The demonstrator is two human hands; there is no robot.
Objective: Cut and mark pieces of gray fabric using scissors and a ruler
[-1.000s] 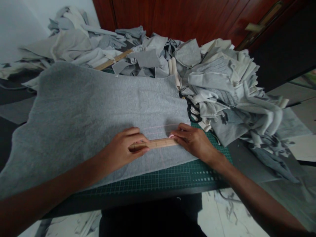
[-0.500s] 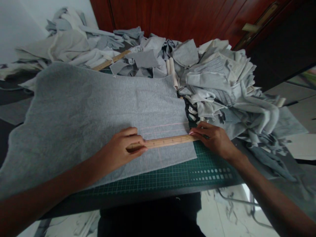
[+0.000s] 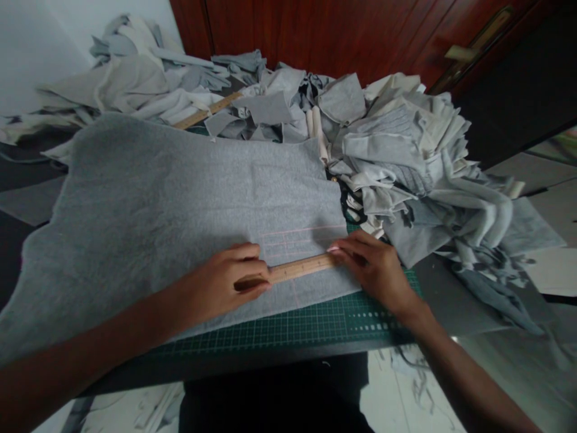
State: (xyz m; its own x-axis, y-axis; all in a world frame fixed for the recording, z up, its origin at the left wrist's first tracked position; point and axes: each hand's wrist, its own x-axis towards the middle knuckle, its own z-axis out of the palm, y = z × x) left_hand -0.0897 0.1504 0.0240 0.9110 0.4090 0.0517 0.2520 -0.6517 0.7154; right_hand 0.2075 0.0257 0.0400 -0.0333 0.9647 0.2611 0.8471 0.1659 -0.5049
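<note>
Grey fleecy fabric (image 3: pixel 180 180) lies spread over a green cutting mat (image 3: pixel 279 328). Thin pink lines (image 3: pixel 306 230) are marked near its right edge. Across this part lies a wooden ruler (image 3: pixel 300 269). My left hand (image 3: pixel 241 276) is closed around the ruler's left part, fingers above and thumb below. At the ruler's right part, my right hand (image 3: pixel 372 261) is closed in a pinch, with a small pink piece like tailor's chalk at its fingertips. Those fingertips meet the ruler's upper edge and cover its right end.
Heaped grey and cream fabric pieces (image 3: pixel 396 144) crowd the back and right of the dark table (image 3: pixel 451 307). Another pile (image 3: pixel 130 78) rises at the back left, with a second wooden ruler (image 3: pixel 210 111) partly beneath it. A red-brown wooden door (image 3: pixel 315 36) stands behind.
The ruler has shifted a little toward me, with my left hand on it. My right hand has moved left and nearer, now over the fabric's right edge.
</note>
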